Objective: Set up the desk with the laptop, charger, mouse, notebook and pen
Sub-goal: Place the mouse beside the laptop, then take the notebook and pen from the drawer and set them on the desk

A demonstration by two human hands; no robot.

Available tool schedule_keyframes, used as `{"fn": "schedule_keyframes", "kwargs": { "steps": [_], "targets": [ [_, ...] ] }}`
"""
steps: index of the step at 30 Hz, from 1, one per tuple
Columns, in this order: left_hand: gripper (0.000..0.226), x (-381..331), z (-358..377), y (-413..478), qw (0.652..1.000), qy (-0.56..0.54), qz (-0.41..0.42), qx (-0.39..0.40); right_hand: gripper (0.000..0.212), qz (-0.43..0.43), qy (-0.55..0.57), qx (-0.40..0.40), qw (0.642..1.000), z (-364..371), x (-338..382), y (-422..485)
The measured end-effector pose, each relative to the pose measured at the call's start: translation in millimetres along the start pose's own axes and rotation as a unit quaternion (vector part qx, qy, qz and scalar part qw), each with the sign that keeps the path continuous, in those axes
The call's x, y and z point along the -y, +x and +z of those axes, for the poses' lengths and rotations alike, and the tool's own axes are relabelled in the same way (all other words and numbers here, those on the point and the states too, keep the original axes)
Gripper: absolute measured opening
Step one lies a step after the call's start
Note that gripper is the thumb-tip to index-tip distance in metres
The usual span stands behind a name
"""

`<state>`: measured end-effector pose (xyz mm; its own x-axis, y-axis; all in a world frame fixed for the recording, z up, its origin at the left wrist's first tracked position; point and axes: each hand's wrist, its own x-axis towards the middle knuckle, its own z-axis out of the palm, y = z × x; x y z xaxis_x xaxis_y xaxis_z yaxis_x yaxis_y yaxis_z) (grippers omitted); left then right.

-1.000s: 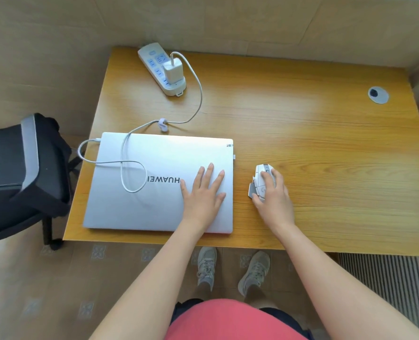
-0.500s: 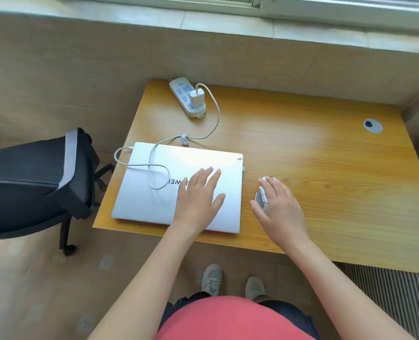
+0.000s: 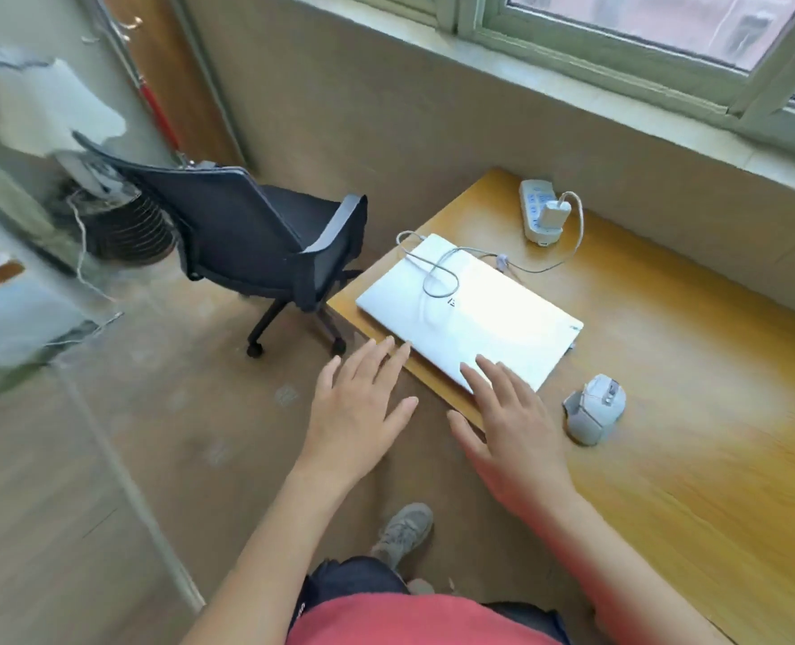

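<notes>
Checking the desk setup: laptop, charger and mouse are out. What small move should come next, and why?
Probably reach the left hand toward the black chair to look for the notebook and pen. The laptop, plugged-in charger and mouse already lie on the desk, no notebook or pen shows there, and the right hand too is open, holding nothing.

A black office chair [image 3: 265, 244] stands on the brown floor [image 3: 177, 435] beside the tabletop [image 3: 689, 435]. A window [image 3: 665, 25] tops the beige wall [image 3: 386, 109].
</notes>
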<state>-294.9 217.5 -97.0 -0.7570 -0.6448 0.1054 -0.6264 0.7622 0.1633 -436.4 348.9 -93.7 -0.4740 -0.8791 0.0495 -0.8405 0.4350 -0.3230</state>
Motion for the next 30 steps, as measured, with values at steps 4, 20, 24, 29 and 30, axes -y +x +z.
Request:
{"fn": "schedule_keyframes", "kwargs": {
  "steps": [4, 20, 24, 29, 30],
  "targets": [
    [0.059, 29, -12, -69, 0.995, 0.003, -0.098, 0.003, 0.06, -0.086, 0.011, 0.042, 0.995, 14, 45, -18],
    [0.064, 210, -59, -322, 0.927, 0.011, -0.371, -0.058, 0.057, -0.375, 0.037, 0.113, 0.919, 111, 316, -70],
    [0.063, 275, -83, -383, 0.909, 0.025, -0.408, -0.078, 0.058, -0.411, 0.042, 0.117, 0.903, 141, 403, -89],
    [0.062, 343, -105, -446, 0.89, 0.036, -0.445, -0.087, 0.058, -0.448, 0.047, 0.132, 0.883, 171, 498, -105],
    [0.062, 356, -107, -455, 0.886, 0.035, -0.454, -0.09, 0.057, -0.454, 0.048, 0.136, 0.879, 177, 515, -106]
  ]
}}
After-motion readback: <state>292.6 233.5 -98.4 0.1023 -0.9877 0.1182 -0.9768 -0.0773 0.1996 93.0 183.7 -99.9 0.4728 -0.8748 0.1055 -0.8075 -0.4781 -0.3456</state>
